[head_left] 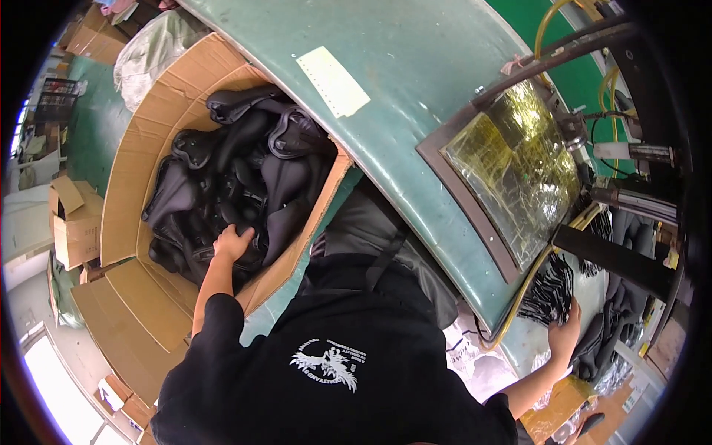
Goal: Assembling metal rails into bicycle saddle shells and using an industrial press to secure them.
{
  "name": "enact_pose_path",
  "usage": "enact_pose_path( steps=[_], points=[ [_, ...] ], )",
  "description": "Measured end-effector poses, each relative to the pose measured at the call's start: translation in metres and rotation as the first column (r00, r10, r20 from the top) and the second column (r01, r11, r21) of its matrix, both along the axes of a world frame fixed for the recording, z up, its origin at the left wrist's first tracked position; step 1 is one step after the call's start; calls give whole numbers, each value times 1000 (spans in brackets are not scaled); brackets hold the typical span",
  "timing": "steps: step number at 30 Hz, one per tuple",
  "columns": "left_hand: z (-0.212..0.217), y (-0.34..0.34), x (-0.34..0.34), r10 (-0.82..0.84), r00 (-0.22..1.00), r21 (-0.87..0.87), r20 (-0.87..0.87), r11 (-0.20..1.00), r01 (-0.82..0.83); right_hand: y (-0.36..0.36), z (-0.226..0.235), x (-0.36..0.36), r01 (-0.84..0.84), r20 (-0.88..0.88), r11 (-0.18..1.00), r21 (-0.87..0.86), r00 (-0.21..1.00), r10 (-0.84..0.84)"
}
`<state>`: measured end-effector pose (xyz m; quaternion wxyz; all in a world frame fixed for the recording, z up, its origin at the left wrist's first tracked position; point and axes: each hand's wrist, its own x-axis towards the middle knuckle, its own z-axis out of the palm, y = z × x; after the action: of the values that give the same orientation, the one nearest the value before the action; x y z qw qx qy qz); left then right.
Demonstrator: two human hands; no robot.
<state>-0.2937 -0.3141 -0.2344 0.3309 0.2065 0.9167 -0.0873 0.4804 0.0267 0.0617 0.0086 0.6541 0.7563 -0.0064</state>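
Observation:
My left hand (233, 244) reaches into a large open cardboard box at my left, its fingers curled at a black bicycle saddle among several others. The saddles (285, 178) lie jumbled in the box, some tilted, some upside down. Out to the right, my right hand (565, 335) is at the edge of a bundle of thin black strips (547, 291) on the table; its thumb and fingers close around the strip ends. How many strips it grips is too small to tell.
The cardboard box (122, 194) stands against a green-topped table (400, 141) with a pale paper sheet (332, 81). A press-like frame with a yellowish film-covered plate (512, 163) sits at the right. More black saddles (619, 304) lie beyond my right hand. A smaller carton (76, 226) stands far left.

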Motion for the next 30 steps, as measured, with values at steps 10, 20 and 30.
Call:
enact_pose_path(
  steps=[10,20,30],
  points=[
    [34,39,-26,-426,905,-177,10,890,421,0,17,-31,191,-32,977,93,981,-189],
    [320,201,-37,-7,748,634,664,536,-558,-26,25,-19,342,-302,910,235,915,-266],
    [252,293,236,-7,-101,-83,995,511,-856,-56,53,7,561,-627,808,181,698,-345]
  ],
)
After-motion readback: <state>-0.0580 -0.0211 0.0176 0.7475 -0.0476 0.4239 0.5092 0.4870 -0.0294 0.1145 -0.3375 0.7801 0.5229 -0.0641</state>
